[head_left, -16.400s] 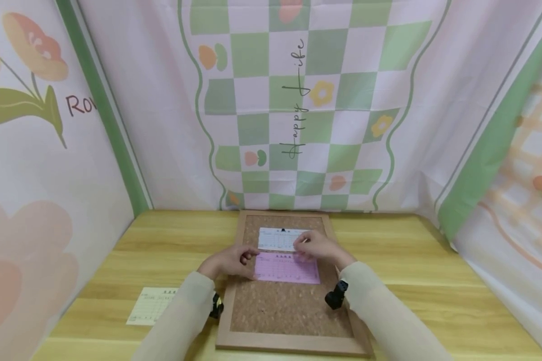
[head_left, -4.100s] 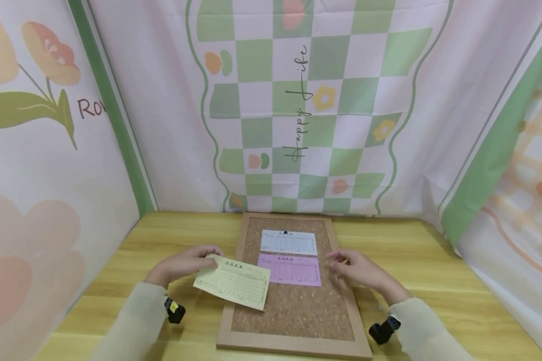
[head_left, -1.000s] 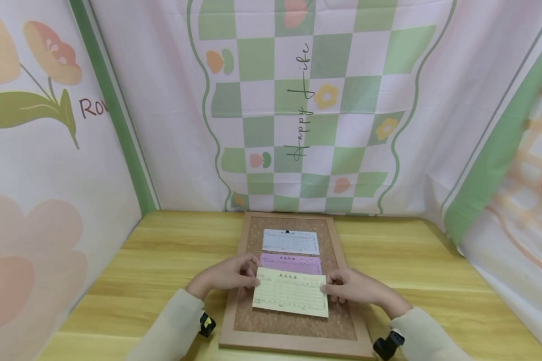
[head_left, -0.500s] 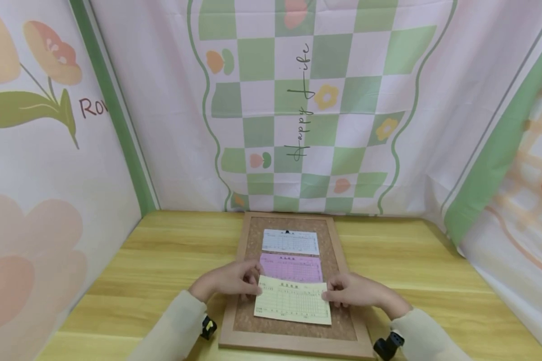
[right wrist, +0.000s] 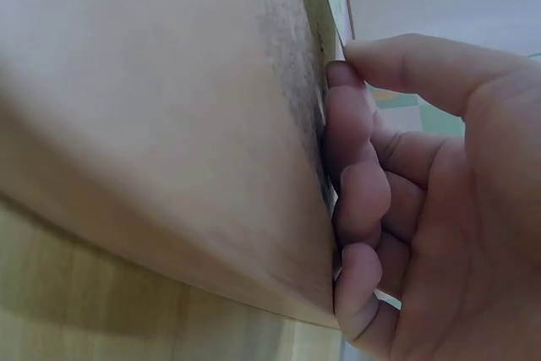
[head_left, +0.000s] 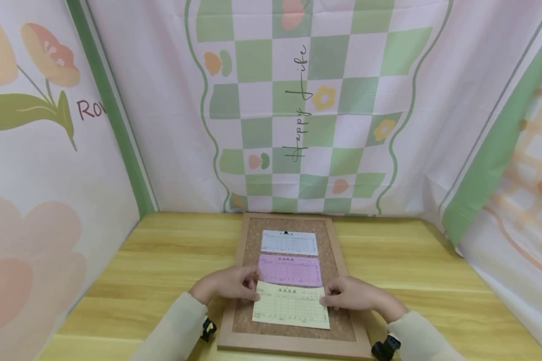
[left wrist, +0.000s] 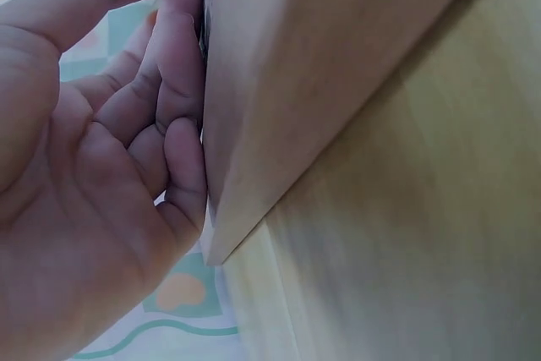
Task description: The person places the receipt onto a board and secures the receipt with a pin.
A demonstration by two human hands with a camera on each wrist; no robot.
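In the head view a printed yellow paper form [head_left: 291, 307] lies over the lower part of a wood-framed cork board [head_left: 293, 343]. My left hand [head_left: 229, 284] pinches its left edge between thumb and fingers. On the opposite edge, my right hand [head_left: 356, 293] pinches it too. Just above it lies a pink form [head_left: 290, 271], and beyond that a pale blue form [head_left: 289, 243] with a small black pin or clip [head_left: 286, 232] at its top. Both wrist views show curled fingertips [left wrist: 182, 65] against the board; the form's edge is barely visible in the right one [right wrist: 338, 6].
The board stands lengthwise on a yellow wood-grain table [head_left: 171, 245], its far end by a patterned curtain [head_left: 298, 125]. Bare table extends on both sides of the board. A black wrist camera [head_left: 386, 347] sits on the right sleeve, another on the left.
The yellow form lay on the table at left, then my left hand carried it over. Both hands now hold it, and it has moved down towards me, uncovering the pink form.
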